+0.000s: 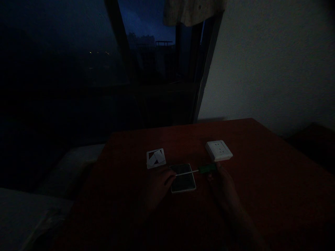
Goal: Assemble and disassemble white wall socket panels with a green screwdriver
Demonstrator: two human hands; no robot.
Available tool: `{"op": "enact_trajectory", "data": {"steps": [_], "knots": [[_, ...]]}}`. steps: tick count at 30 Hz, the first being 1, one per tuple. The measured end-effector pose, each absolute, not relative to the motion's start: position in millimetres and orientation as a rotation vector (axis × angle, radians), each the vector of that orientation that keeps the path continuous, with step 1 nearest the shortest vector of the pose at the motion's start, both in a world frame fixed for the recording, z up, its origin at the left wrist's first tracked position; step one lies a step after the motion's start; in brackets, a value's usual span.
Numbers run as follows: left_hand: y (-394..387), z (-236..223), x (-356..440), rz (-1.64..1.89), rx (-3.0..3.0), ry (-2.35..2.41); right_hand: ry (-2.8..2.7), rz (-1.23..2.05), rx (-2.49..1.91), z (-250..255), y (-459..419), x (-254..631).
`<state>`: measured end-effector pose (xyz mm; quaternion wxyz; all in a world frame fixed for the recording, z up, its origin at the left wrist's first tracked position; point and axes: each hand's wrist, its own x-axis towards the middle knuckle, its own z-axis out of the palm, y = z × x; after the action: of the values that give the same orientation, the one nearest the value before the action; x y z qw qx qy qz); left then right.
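My right hand is closed around the green handle of a screwdriver, whose metal shaft points left. At the shaft's tip, the fingers of my left hand are pinched together on or right at the metal. Under the shaft lies a square switch or socket piece with a dark face and a pale rim, flat on the table. Just beyond my left hand is a white square frame with loose white pieces lying across its opening. Dim light hides the finer details of both hands.
A white wall socket on a box stands beyond my right hand on the reddish-brown table. Behind the table are a dark window and, at right, a pale wall. A cloth hangs at the top.
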<state>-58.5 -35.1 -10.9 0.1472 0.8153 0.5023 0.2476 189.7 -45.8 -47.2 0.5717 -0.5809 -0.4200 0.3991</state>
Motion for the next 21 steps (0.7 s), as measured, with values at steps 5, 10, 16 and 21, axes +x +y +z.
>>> {"op": "enact_trajectory", "data": {"steps": [5,10,16,21], "knots": [[-35,-8,-57,0.697,2.403,1.423,-0.975,0.911,-1.38,-47,-45,188],[-35,-7,-56,0.675,2.368,1.428,-0.913,0.965,-1.363,-45,-45,187],[-34,-14,-57,0.743,2.292,1.419,-0.819,1.076,-1.302,-54,-43,184],[-35,-13,-58,0.758,2.259,1.394,-0.918,1.018,-1.345,-53,-47,190]]}}
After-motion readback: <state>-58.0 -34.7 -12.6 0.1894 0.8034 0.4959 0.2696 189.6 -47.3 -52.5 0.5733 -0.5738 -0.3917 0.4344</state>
